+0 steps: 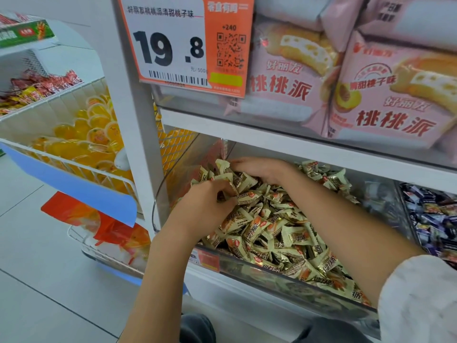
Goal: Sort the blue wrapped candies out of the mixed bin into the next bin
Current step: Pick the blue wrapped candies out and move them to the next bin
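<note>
I see the shelf unit [296,144] first, its upper level stacked with pink pie packs [385,105] behind an orange price card [183,43]. Below sits the clear mixed bin [284,276], heaped with gold wrapped candies [272,231] from front wall to back wall. Against its right wall stands the next bin [405,219], holding blue wrapped candies [435,219] (dark, shiny wrappers); I cannot pick out any blue one among the gold heap. My left hand [210,204] digs in near the mixed bin's left wall, fingers curled and pinching gold wrappers. My right hand [262,169] lies palm down at the back left corner, fingers buried in the pile, so I cannot tell whether it grips anything.
</note>
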Available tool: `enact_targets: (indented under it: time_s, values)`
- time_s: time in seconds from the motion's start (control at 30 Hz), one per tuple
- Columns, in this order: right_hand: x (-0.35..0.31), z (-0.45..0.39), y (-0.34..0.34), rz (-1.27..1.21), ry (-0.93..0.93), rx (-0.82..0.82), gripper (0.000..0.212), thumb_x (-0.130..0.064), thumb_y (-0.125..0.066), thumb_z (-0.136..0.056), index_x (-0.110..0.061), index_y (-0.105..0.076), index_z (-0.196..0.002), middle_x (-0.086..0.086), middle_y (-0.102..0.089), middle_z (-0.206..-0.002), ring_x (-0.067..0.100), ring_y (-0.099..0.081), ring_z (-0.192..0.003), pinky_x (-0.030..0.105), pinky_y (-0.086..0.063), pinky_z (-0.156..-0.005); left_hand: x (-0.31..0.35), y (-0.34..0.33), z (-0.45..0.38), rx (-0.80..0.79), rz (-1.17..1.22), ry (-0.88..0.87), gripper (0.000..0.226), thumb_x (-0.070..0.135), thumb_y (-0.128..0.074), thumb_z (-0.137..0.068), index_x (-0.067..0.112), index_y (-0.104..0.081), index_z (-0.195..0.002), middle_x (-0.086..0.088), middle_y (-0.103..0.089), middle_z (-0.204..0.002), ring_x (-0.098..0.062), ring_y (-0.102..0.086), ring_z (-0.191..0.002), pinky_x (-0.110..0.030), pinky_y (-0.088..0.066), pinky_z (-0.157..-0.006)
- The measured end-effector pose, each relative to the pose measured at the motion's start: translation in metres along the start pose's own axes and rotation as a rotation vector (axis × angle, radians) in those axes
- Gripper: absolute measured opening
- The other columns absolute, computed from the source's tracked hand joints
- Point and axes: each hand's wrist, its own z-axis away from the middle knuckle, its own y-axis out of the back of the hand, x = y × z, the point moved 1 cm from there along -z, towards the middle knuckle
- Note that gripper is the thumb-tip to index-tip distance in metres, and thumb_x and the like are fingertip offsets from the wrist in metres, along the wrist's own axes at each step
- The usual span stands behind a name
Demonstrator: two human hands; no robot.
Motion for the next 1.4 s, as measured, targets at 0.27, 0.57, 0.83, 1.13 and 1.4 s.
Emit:
enact_targets:
  time_s: [0.27, 0.57, 0.83, 1.13, 1.4]
  values:
    - [0.002, 0.031, 0.003, -0.676, 0.239, -0.014, 0.015, -0.027, -0.047, -0.097, -0.015, -0.056, -0.094, 0.0, -0.05, -0.073, 0.001, -0.032, -0.039, 0.01, -0.023, -0.038, 0.002, 0.003, -0.004, 0.294, 0.123, 0.05, 0.033, 0.038, -0.066, -0.083, 0.015, -0.045, -0.094, 0.002, -0.05, -0.094, -0.01, -0.048, -0.076, -0.025, -0.036, -0.062]
    - [-0.013, 0.068, -0.021, -1.331, 0.115, 0.106, 0.023, -0.023, -0.046, -0.097, -0.012, -0.06, -0.081, -0.004, -0.055, -0.054, 0.001, -0.035, -0.029, 0.013, -0.029, -0.032, 0.02, -0.006, -0.006, 0.214, 0.383, -0.072, 0.041, 0.029, -0.074, -0.078, 0.02, -0.061, -0.116, 0.01, -0.068, -0.102, 0.001, -0.061, -0.096, -0.014, -0.047, -0.082]
    - [-0.004, 0.137, -0.019, -1.451, 0.092, 0.36, 0.027, -0.017, -0.042, -0.098, -0.006, -0.056, -0.078, 0.002, -0.049, -0.061, 0.002, -0.028, -0.029, 0.011, -0.018, -0.034, 0.017, -0.023, 0.006, -0.019, 0.065, -0.126, 0.044, 0.047, -0.07, -0.075, 0.025, -0.064, -0.113, 0.012, -0.065, -0.111, -0.004, -0.059, -0.103, -0.022, -0.045, -0.094]
    - [0.081, 0.28, -0.02, -0.835, -0.077, 1.27, 0.026, -0.038, -0.043, -0.098, -0.024, -0.063, -0.088, -0.005, -0.064, -0.072, 0.01, -0.042, -0.039, 0.026, -0.036, -0.051, 0.01, -0.026, 0.006, -0.018, -0.028, -0.139, 0.029, 0.036, -0.066, -0.084, 0.029, -0.064, -0.112, 0.008, -0.063, -0.119, -0.011, -0.055, -0.112, -0.04, -0.045, -0.098]
    - [0.105, 0.3, -0.02, -0.373, -0.101, 1.171, 0.048, -0.044, -0.024, -0.1, -0.028, -0.068, -0.109, 0.032, -0.061, -0.106, 0.048, -0.051, -0.107, 0.046, -0.044, -0.085, 0.018, -0.03, 0.008, 0.033, -0.131, -0.102, 0.039, 0.042, -0.057, -0.088, 0.032, -0.053, -0.126, 0.007, -0.058, -0.123, -0.021, -0.049, -0.12, -0.045, -0.038, -0.101]
